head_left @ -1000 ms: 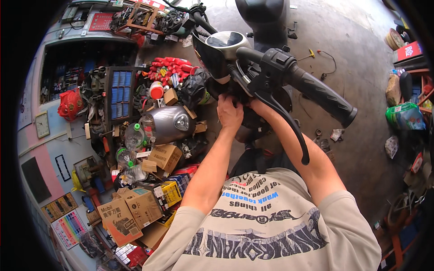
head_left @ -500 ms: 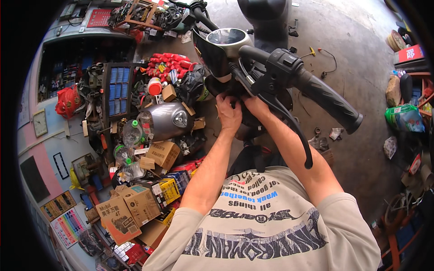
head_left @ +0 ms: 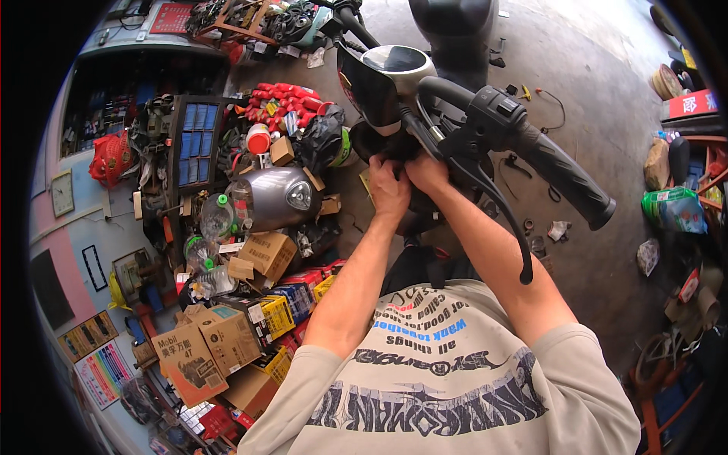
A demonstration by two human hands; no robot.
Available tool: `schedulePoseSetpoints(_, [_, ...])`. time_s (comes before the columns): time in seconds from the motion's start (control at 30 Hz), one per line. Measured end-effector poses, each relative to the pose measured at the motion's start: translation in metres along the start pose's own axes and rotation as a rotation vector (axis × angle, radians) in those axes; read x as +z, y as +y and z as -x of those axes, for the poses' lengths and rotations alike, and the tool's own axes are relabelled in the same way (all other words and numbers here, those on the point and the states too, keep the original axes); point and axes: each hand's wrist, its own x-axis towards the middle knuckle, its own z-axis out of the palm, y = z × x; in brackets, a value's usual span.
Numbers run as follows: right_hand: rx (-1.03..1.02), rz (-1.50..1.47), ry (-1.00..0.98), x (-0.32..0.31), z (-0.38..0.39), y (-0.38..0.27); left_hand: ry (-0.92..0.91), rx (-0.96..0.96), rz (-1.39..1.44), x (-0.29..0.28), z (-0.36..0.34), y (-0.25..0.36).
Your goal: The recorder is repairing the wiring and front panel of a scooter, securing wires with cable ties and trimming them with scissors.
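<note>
Both arms reach forward to the front of a motorcycle, beneath its round silver-rimmed gauge (head_left: 394,58). My left hand (head_left: 390,187) has its fingers curled in against the dark area below the headlight housing. Right beside it, nearly touching, my right hand (head_left: 427,173) is closed as well, its fingertips lost behind the dark parts. Whatever the fingers pinch is too small or hidden to make out. Over my right forearm extend the black ribbed handlebar grip (head_left: 565,178) and the long black lever (head_left: 504,208). The dark seat (head_left: 451,23) lies beyond the gauge.
To the left are a silver headlight cowl (head_left: 277,199), red bottles (head_left: 284,102), plastic bottles (head_left: 218,216) and stacked cardboard boxes (head_left: 189,364). A cable (head_left: 557,110) and small parts lie on the concrete floor (head_left: 599,273). A green bag (head_left: 675,208) sits at the right.
The view has shifted slightly, so the motorcycle sits a little further right. My hands have drawn closer together, and the fingers of my left hand are curled in more.
</note>
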Motion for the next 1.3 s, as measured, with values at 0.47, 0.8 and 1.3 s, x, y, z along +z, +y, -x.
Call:
schedulePoseSetpoints(0.47, [0.449,-1.067,-0.003,0.009,0.013,0.016,-0.171,-0.006,-0.340,-0.003,-0.008,0.014])
schedulePoseSetpoints(0.8, [0.211,-1.085,0.000,0.039,0.004,0.049,-0.154,-0.134,-0.230,0.007,-0.011,0.020])
schedulePoseSetpoints(1.3, [0.149,-0.684,0.067,0.016,0.007,0.041,-0.136,0.006,-0.267,0.020,-0.009,0.016])
